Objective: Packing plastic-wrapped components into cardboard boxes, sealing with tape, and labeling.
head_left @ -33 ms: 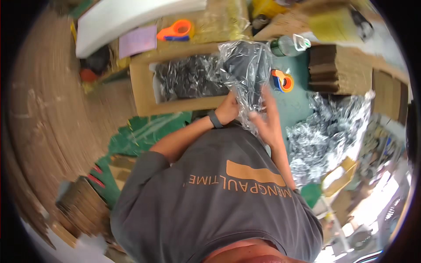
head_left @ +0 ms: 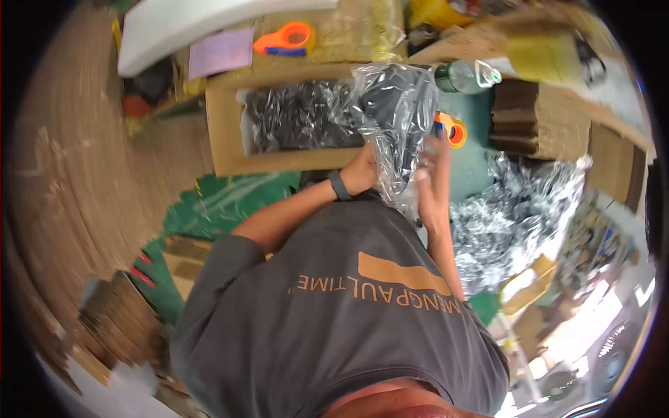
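A black object in a clear plastic bag [head_left: 397, 104] lies over the right part of a long open carton [head_left: 221, 136], its narrow end toward my body. My left hand [head_left: 360, 171] grips the bag's left edge; its fingertips are hidden behind the plastic. Beside the bag's right edge is my right hand [head_left: 433, 181], slightly blurred, with fingers stretched out and thumb apart. Inside the carton rest black goods in clear wrap [head_left: 300, 115]. An orange-and-blue tape dispenser [head_left: 454, 132] sits just beyond my right fingertips.
A pile of clear plastic bags [head_left: 505, 216] lies to the right, below stacked folded cardboard [head_left: 540, 118]. A green-tinted bottle [head_left: 456, 76] lies behind the bagged object. Another tape dispenser [head_left: 291, 38] and a pinkish sheet [head_left: 221, 53] are at the back, near white foam [head_left: 209, 28].
My right hand has shifted a little to the right, and its thumb has come off the bag. My left hand stays on the bag. The whole view has shifted slightly.
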`<state>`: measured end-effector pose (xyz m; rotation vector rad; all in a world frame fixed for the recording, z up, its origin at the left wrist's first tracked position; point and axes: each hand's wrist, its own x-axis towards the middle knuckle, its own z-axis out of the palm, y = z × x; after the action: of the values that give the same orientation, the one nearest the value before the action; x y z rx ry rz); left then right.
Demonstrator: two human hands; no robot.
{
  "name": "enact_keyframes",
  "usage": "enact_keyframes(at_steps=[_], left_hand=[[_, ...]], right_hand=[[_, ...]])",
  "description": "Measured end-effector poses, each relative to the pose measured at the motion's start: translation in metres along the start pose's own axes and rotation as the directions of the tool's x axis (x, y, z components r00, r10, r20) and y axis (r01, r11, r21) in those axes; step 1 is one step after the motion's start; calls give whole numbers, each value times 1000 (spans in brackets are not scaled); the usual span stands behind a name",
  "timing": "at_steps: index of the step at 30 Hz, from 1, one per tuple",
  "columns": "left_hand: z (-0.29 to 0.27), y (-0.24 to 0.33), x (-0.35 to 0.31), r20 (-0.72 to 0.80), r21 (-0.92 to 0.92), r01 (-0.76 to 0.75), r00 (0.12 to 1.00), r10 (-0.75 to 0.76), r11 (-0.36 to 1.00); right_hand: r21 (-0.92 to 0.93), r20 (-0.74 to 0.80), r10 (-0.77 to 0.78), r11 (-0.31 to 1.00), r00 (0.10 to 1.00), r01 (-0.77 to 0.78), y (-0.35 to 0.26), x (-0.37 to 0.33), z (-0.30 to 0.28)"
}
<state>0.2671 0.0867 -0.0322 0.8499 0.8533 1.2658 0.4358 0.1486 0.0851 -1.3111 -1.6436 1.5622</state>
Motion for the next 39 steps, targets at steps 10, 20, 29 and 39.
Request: enact_keyframes(at_steps=[10,20,29,39], left_hand=[[-90,6,-76,-374,687,423,903,-212,591],[-117,42,-172,-537,666,515,833,-133,540],[-182,147,-27,-414,854,277,875,251,441],[-461,189,167,-163,932,204,974,155,-299]], right_hand=[[249,390,748,476,537,-844,143,163,108],[232,157,737,620,658,-750,396,229,64],[-819,62,774,400,630,-411,352,233,60],[-585,31,210,797,977,-153,125,51,32]])
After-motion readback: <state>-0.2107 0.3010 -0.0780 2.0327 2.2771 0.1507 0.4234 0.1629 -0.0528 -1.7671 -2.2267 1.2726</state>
